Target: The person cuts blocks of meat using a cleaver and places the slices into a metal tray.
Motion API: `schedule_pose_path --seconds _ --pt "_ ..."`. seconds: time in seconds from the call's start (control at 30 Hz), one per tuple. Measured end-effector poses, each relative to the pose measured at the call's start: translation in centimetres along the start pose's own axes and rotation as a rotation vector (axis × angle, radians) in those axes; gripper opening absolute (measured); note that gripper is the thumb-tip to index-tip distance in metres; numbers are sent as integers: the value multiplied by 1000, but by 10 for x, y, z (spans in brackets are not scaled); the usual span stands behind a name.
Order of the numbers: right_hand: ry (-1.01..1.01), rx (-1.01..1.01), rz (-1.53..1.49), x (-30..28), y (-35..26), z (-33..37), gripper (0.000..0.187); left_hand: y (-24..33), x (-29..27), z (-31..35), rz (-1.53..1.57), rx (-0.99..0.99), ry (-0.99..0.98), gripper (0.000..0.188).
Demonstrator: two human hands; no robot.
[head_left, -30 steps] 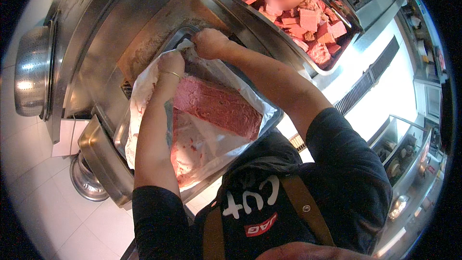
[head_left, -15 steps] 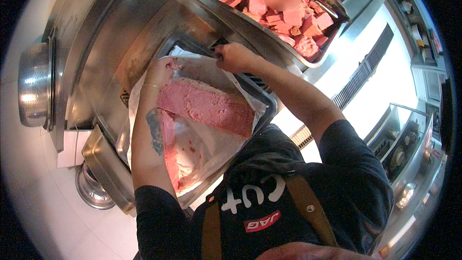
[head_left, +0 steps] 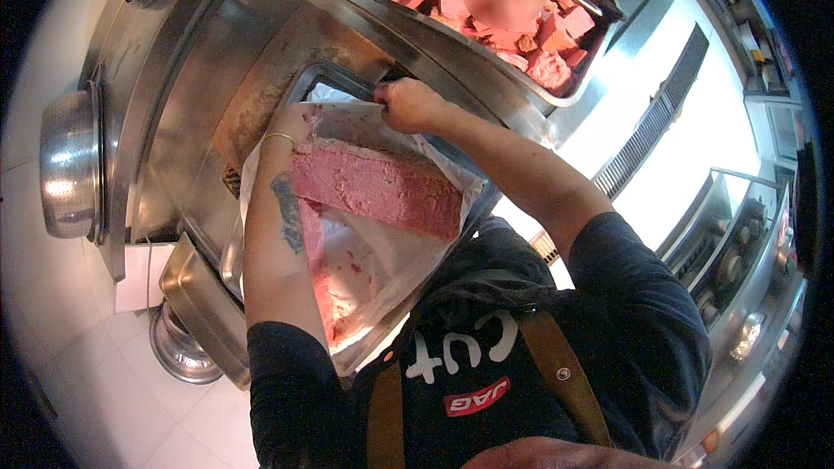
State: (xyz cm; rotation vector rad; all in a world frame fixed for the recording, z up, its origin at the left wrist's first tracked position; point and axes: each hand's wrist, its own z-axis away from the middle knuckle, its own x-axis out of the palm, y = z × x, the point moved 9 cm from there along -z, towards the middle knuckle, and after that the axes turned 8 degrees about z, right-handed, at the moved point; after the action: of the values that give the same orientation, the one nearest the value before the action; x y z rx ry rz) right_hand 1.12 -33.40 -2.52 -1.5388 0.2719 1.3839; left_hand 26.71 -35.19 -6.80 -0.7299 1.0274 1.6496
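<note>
Both hands have drawn closer at the far edge of the white plastic wrap (head_left: 365,265), left hand (head_left: 294,122) and right hand (head_left: 408,104) each in a closed grip on it, baring the pink meat slab (head_left: 378,187) inside the steel tray (head_left: 204,308).

The meat block (head_left: 378,191) and the bag (head_left: 365,269) are filling the tray (head_left: 486,200); bare steel table (head_left: 191,113) is lying open on the left, before the colander (head_left: 69,165).

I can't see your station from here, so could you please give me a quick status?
Left hand and right hand both gripping the white plastic wrap. Pink meat block half uncovered, in the metal tray. Nothing in the way.
</note>
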Motion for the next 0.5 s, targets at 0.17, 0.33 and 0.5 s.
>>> schedule_pose_path --seconds 0.17,0.33,0.5 --pt "33 -45 -45 -2 3 -1 24 18 -3 5 -21 -57 -179 45" --pt "-11 -18 -39 0 2 2 28 23 0 -5 -199 -192 -133 43" --pt "-101 35 6 -11 -3 24 34 8 5 -3 -102 -86 27 28"
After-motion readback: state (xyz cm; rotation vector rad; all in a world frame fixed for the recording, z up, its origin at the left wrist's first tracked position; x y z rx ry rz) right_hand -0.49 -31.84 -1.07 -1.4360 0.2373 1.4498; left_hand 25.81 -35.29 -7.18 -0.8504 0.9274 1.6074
